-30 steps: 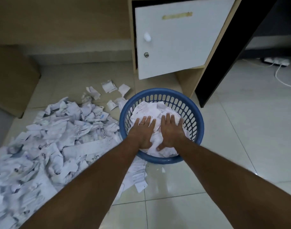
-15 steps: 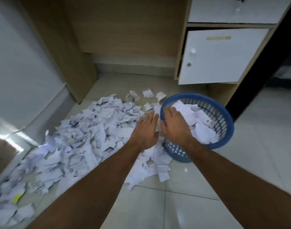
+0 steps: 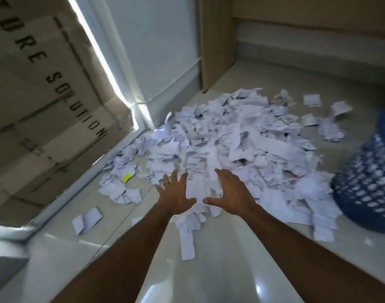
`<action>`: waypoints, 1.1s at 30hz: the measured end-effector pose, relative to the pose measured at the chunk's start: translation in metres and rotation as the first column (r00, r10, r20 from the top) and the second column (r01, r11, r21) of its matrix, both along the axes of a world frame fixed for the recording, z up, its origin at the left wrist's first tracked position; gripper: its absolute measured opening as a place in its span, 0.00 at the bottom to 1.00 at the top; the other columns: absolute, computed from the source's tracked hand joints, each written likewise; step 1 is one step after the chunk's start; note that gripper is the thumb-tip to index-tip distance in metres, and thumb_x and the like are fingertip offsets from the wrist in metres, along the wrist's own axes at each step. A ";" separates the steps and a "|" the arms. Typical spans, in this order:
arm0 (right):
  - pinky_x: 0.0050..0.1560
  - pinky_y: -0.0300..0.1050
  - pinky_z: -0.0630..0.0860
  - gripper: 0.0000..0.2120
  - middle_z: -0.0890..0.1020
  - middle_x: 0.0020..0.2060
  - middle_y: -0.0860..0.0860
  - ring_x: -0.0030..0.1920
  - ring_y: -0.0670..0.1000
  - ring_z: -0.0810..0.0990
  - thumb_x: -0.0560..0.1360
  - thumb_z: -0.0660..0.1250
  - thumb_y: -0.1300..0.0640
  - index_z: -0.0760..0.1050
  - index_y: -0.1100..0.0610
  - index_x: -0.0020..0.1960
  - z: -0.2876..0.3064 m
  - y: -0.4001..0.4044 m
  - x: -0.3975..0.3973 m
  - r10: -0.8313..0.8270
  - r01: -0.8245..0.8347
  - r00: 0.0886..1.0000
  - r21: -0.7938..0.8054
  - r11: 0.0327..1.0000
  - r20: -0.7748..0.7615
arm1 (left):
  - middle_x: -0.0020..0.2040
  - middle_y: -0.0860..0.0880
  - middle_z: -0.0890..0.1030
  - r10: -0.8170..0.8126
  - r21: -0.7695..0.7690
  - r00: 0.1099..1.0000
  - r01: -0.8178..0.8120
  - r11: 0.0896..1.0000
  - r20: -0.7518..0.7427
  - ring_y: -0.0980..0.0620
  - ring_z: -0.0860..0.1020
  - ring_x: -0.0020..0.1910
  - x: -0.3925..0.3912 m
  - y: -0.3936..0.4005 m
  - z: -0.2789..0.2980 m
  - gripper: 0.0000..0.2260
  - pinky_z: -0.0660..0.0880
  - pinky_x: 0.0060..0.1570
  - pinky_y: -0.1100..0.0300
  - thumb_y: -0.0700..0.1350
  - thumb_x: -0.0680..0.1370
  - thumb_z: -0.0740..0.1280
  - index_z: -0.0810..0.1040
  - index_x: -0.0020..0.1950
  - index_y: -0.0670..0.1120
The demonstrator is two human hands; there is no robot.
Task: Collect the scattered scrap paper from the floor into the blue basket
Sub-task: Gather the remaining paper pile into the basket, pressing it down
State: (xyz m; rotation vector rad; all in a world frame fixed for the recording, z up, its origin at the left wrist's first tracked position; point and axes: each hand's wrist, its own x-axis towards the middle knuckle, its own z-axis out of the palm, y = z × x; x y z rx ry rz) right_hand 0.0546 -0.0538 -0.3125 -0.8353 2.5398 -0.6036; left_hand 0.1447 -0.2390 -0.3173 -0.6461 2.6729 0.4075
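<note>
A big heap of white scrap paper (image 3: 237, 141) covers the tiled floor in the middle of the view. My left hand (image 3: 175, 192) and my right hand (image 3: 229, 190) hover side by side over the heap's near edge, palms down, fingers spread, holding nothing. A ring shows on the left hand. The blue basket (image 3: 368, 182) with its perforated wall stands at the right edge, partly cut off by the frame; its inside is hidden. Loose scraps lie apart from the heap, such as a folded piece (image 3: 87, 219) at the near left.
A large cardboard box with black lettering (image 3: 40, 84) leans at the left. A white panel (image 3: 156, 51) and a wooden desk side (image 3: 217, 44) stand behind the heap. A small yellow scrap (image 3: 127, 177) lies among the papers. Glossy floor tiles (image 3: 209, 270) stretch toward me.
Both hands left the basket, where they pressed on the paper, and moved left over the floor heap. The view swung left, so the basket now sits at the right edge.
</note>
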 end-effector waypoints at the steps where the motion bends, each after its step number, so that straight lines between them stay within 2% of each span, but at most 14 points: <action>1: 0.76 0.54 0.57 0.53 0.57 0.79 0.54 0.78 0.57 0.57 0.65 0.72 0.30 0.52 0.50 0.80 -0.011 -0.016 0.002 0.004 -0.004 1.000 0.025 1.000 0.010 | 0.83 0.45 0.42 0.038 0.016 0.999 -0.038 0.999 0.017 0.35 0.44 0.80 0.009 -0.018 -0.012 0.45 0.49 0.74 0.31 0.66 0.75 0.68 0.45 0.82 0.54; 5: 0.75 0.62 0.57 0.57 0.50 0.80 0.55 0.77 0.63 0.54 0.62 0.73 0.27 0.46 0.42 0.80 -0.052 -0.070 -0.013 0.033 -0.032 0.999 0.119 0.992 -0.007 | 0.83 0.45 0.45 0.110 0.068 0.994 -0.110 0.992 0.017 0.35 0.48 0.80 0.018 -0.075 -0.051 0.49 0.52 0.73 0.30 0.69 0.70 0.71 0.47 0.81 0.58; 8: 0.73 0.71 0.51 0.60 0.41 0.80 0.57 0.78 0.69 0.45 0.61 0.71 0.25 0.40 0.40 0.80 -0.077 -0.105 -0.039 0.015 0.004 0.996 0.212 0.977 -0.086 | 0.83 0.47 0.45 0.142 0.130 0.990 -0.138 0.982 -0.019 0.35 0.47 0.80 0.000 -0.108 -0.074 0.51 0.51 0.72 0.28 0.69 0.67 0.74 0.48 0.81 0.61; 11: 0.69 0.78 0.43 0.67 0.33 0.78 0.59 0.76 0.72 0.35 0.54 0.68 0.19 0.34 0.40 0.79 -0.093 -0.131 -0.073 -0.033 0.068 0.990 0.264 0.962 -0.135 | 0.83 0.48 0.39 0.154 0.157 0.987 -0.146 0.977 -0.045 0.34 0.44 0.80 -0.030 -0.132 -0.094 0.55 0.49 0.72 0.26 0.70 0.63 0.76 0.43 0.79 0.68; 13: 0.68 0.79 0.45 0.69 0.32 0.78 0.58 0.76 0.73 0.38 0.51 0.69 0.19 0.33 0.39 0.78 -0.104 -0.142 -0.092 -0.084 0.102 0.993 0.263 0.959 -0.079 | 0.81 0.50 0.33 0.184 0.196 0.981 -0.169 0.966 -0.063 0.32 0.39 0.79 -0.051 -0.144 -0.106 0.58 0.45 0.70 0.25 0.73 0.59 0.76 0.39 0.76 0.73; 16: 0.69 0.74 0.53 0.61 0.40 0.80 0.56 0.76 0.72 0.48 0.56 0.70 0.21 0.40 0.35 0.78 -0.119 -0.152 -0.105 -0.096 0.106 0.994 0.276 0.955 -0.047 | 0.81 0.53 0.33 0.135 0.174 0.990 -0.127 0.976 -0.038 0.31 0.39 0.79 -0.076 -0.156 -0.126 0.52 0.43 0.70 0.24 0.78 0.61 0.70 0.40 0.75 0.75; 18: 0.69 0.71 0.56 0.49 0.48 0.79 0.56 0.74 0.69 0.54 0.63 0.68 0.23 0.51 0.36 0.77 -0.126 -0.153 -0.107 -0.103 0.126 0.990 0.257 0.958 -0.099 | 0.82 0.51 0.47 0.106 0.057 0.989 -0.101 0.993 -0.107 0.31 0.48 0.79 -0.083 -0.155 -0.139 0.42 0.49 0.71 0.28 0.76 0.67 0.67 0.51 0.77 0.72; 20: 0.66 0.67 0.61 0.36 0.57 0.75 0.56 0.70 0.67 0.61 0.70 0.67 0.29 0.62 0.39 0.73 -0.127 -0.157 -0.105 -0.137 0.171 0.976 0.200 0.965 -0.170 | 0.75 0.48 0.65 0.088 -0.062 0.959 -0.108 0.992 -0.270 0.32 0.65 0.70 -0.086 -0.149 -0.145 0.30 0.65 0.65 0.37 0.67 0.73 0.69 0.68 0.73 0.62; 22: 0.64 0.62 0.66 0.24 0.63 0.70 0.55 0.66 0.64 0.66 0.75 0.67 0.38 0.68 0.41 0.69 -0.125 -0.161 -0.099 -0.160 0.204 0.957 0.166 0.965 -0.241 | 0.61 0.44 0.75 0.018 -0.148 0.923 -0.080 0.986 -0.385 0.34 0.74 0.55 -0.091 -0.139 -0.147 0.19 0.72 0.50 0.47 0.53 0.74 0.71 0.78 0.63 0.51; 23: 0.63 0.60 0.68 0.21 0.64 0.69 0.54 0.64 0.63 0.67 0.76 0.68 0.43 0.70 0.42 0.68 -0.123 -0.161 -0.098 -0.165 0.208 0.954 0.155 0.966 -0.252 | 0.55 0.42 0.77 -0.011 -0.159 0.914 -0.058 0.986 -0.407 0.35 0.75 0.50 -0.094 -0.135 -0.144 0.14 0.72 0.46 0.49 0.48 0.74 0.69 0.80 0.58 0.46; 25: 0.59 0.57 0.73 0.18 0.68 0.65 0.54 0.60 0.62 0.71 0.75 0.71 0.50 0.74 0.45 0.65 -0.124 -0.159 -0.096 -0.173 0.195 0.960 0.081 0.978 -0.220 | 0.50 0.39 0.79 -0.038 -0.118 0.906 -0.013 0.993 -0.421 0.35 0.76 0.49 -0.099 -0.134 -0.142 0.10 0.69 0.50 0.48 0.43 0.76 0.64 0.81 0.52 0.41; 27: 0.51 0.54 0.77 0.15 0.74 0.55 0.56 0.52 0.61 0.76 0.73 0.71 0.57 0.79 0.51 0.59 -0.121 -0.151 -0.096 -0.173 0.163 0.971 -0.070 0.984 -0.165 | 0.50 0.38 0.80 0.019 -0.010 0.906 -0.026 1.000 -0.422 0.35 0.76 0.52 -0.099 -0.138 -0.138 0.07 0.67 0.55 0.46 0.42 0.80 0.63 0.79 0.52 0.41; 29: 0.46 0.51 0.76 0.10 0.77 0.46 0.58 0.48 0.62 0.78 0.72 0.68 0.62 0.81 0.58 0.53 -0.115 -0.140 -0.098 -0.212 0.174 0.969 -0.253 0.952 -0.131 | 0.50 0.39 0.78 0.111 0.099 0.874 -0.073 0.992 -0.473 0.36 0.76 0.51 -0.095 -0.140 -0.130 0.05 0.68 0.53 0.47 0.43 0.81 0.64 0.77 0.50 0.42; 33: 0.54 0.43 0.72 0.16 0.81 0.55 0.57 0.55 0.55 0.79 0.74 0.63 0.68 0.76 0.61 0.61 -0.086 -0.120 -0.096 -0.339 0.349 0.936 -0.366 0.863 0.095 | 0.46 0.46 0.74 0.137 0.160 0.796 -0.051 0.986 -0.590 0.43 0.73 0.46 -0.087 -0.131 -0.089 0.04 0.66 0.43 0.53 0.42 0.81 0.66 0.76 0.48 0.42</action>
